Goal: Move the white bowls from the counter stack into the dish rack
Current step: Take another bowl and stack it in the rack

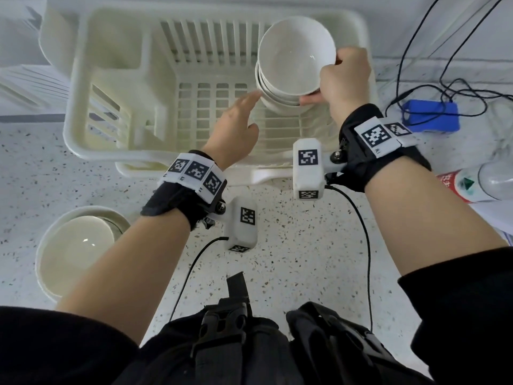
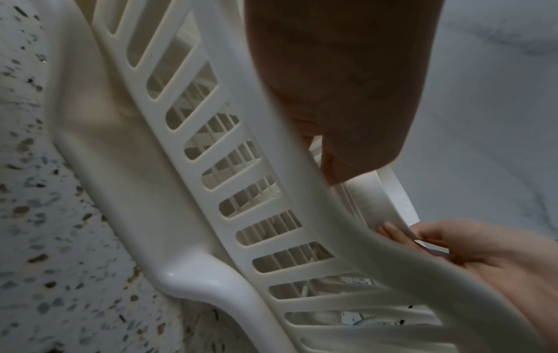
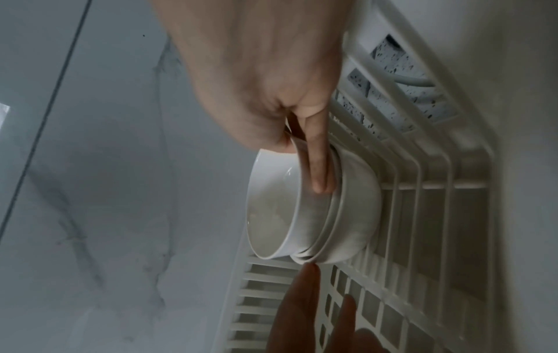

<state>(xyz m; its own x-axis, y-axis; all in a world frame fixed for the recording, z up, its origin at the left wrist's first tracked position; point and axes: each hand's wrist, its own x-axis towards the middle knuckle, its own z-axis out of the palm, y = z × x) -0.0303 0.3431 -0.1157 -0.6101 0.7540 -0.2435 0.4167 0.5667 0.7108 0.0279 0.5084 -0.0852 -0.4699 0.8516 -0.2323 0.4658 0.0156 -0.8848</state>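
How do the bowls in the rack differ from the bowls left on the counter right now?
The rack bowls stand tilted on edge inside the dish rack; the counter bowls sit upright on the counter. The right hand grips the top rack bowl and the left hand reaches its fingertips to that stack; nothing touches the counter bowls. Both are nested white stacks.

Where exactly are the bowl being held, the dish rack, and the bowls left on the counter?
held bowl (image 1: 294,55), head view, its inside.
dish rack (image 1: 83,87), head view, its left rim.
counter stack (image 1: 76,245), head view, the top bowl's inside.
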